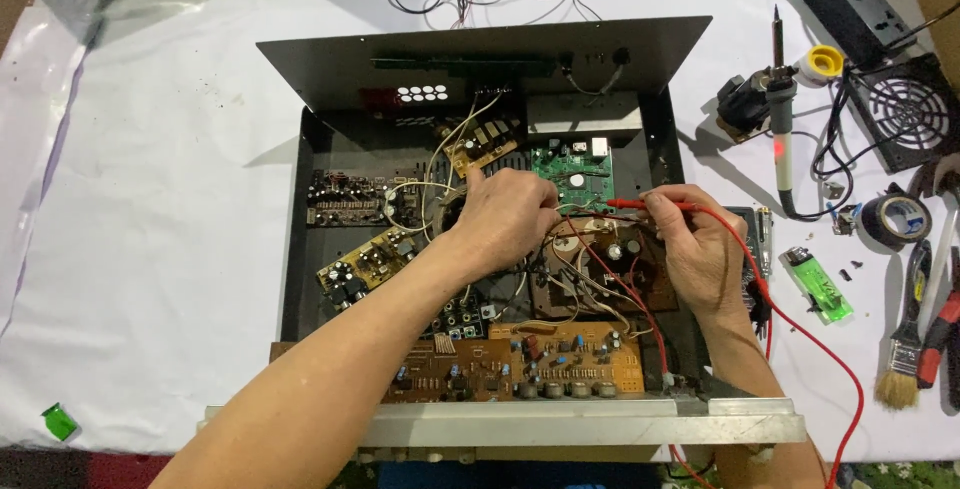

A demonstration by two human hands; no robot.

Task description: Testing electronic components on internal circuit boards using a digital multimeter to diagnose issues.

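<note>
- My right hand (700, 249) pinches the red probe (630, 205), just right of the green board (572, 171)
- The probe lies flat and points left, its tip toward my left hand (505, 217)
- My left hand is curled, just below the green board; I cannot tell what it holds
- Both hands sit close together inside the open metal box (300, 239)

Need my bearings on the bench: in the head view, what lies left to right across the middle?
Green cap → brown board → left hand → right hand → green lighter → black tape roll.
</note>
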